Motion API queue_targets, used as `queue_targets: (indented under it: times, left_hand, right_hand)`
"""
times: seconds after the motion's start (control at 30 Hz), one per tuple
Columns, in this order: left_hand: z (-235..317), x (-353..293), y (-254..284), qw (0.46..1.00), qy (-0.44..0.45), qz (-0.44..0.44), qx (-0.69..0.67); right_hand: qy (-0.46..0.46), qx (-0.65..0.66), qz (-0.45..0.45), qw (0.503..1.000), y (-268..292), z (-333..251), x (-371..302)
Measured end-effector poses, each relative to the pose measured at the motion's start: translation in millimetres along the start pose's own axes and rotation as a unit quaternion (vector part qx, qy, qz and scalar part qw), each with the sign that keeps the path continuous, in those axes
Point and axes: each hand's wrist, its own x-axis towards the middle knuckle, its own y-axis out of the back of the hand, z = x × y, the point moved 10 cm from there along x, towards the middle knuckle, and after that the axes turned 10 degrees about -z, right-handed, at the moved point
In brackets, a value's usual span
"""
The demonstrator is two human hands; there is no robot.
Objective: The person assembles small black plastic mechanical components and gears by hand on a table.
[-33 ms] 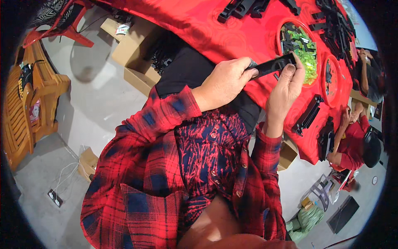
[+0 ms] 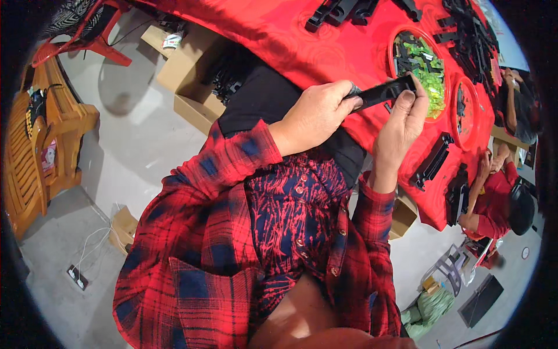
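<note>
The person holds a long black plastic part [image 2: 381, 93] between both hands, above the near edge of a surface [image 2: 302, 41] draped in red cloth. The left hand [image 2: 314, 116] is closed in a firm fist round the part's near end, which steadies it like a handle. The right hand [image 2: 404, 113] is partly curled, thumb and fingertips pinching the far end, as if to align or press something there; what exactly sits under those fingertips is too small to tell.

Just beyond the right hand lies a round red tray [image 2: 390, 55] holding small bright green pieces [image 2: 427, 75] mixed with black ones, within easy reach of the pinching fingers. A second red tray [image 2: 454, 122] sits to the right of it. Below the right hand, a black elongated part [image 2: 433, 160] rests flat on the cloth, and another dark part [image 2: 456, 195] lies nearer the edge. Further from both hands, more black parts [image 2: 343, 11] are stacked across the cloth.

Under the surface, left of the left hand, stand cardboard boxes [image 2: 186, 70]. A wooden chair [image 2: 40, 139] stands well apart to the left. At the right rim another person in red [image 2: 494, 198] sits at the same surface.
</note>
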Motion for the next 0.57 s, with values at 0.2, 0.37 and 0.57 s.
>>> queue_targets:
  times: [0.2, 0.37, 0.57]
  left_hand:
    - [-11, 2, -13, 0.987, 0.046, -0.045, -0.144]
    - [-12, -3, -12, 0.984, 0.086, -0.076, -0.133]
    - [-1, -10, -15, 0.967, 0.004, -0.046, -0.251]
  right_hand:
    - [0.063, -0.065, 0.012, 0.996, 2, -22, -4]
    - [0.036, 0.057, -0.006, 0.998, -3, -26, -19]
    - [0.067, 0.077, 0.011, 0.995, 5, -45, -33]
